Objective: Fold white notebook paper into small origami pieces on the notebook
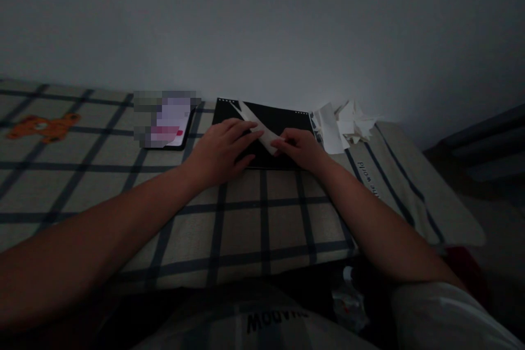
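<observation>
A narrow folded piece of white paper [257, 127] lies slanted on a black spiral-bound pad [283, 115] at the far edge of a plaid bed cover. My left hand [221, 149] rests flat on the pad, its fingers pressing the paper's middle. My right hand [298, 147] pinches the paper's near end between thumb and fingertips. Both forearms reach in from below.
A phone [170, 123] with a lit screen lies left of the pad. A heap of folded white paper pieces [344, 123] sits right of it, against the pale wall. An orange bear print [43, 126] marks the plaid cover [246, 219]. The bed edge drops off at right.
</observation>
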Demonstrator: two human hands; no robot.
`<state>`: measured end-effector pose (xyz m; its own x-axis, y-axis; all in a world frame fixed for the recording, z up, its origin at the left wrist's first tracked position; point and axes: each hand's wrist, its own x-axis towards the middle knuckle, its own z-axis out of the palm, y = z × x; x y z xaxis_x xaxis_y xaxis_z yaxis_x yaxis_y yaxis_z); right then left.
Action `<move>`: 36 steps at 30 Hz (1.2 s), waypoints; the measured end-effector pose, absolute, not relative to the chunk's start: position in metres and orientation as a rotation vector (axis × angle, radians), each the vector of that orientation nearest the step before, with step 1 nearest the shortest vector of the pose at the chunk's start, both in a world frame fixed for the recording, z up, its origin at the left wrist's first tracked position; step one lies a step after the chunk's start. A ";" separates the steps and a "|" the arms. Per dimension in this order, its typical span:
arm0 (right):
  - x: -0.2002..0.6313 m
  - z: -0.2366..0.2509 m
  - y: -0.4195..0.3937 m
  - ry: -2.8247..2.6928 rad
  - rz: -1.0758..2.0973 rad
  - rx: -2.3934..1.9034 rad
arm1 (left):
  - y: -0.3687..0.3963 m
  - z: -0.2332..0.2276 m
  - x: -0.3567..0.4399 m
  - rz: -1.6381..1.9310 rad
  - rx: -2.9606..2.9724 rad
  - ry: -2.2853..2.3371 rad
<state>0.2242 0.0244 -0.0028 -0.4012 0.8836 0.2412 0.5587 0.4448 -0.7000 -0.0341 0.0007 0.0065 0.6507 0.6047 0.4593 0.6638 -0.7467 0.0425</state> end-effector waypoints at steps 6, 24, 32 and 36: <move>0.223 -0.006 0.025 -1.962 0.794 -1.195 | 0.001 0.007 -0.035 -0.655 -2.710 -1.149; 0.236 -0.009 0.031 -2.263 -0.043 -1.385 | 0.003 -0.001 -0.036 -0.332 -2.686 -1.289; 0.234 -0.002 0.019 -2.693 -0.087 -1.309 | 0.002 -0.001 -0.034 -0.326 -2.638 -1.354; 0.234 0.002 0.020 -2.713 -0.016 -1.266 | 0.005 -0.002 -0.036 -0.270 -2.682 -1.271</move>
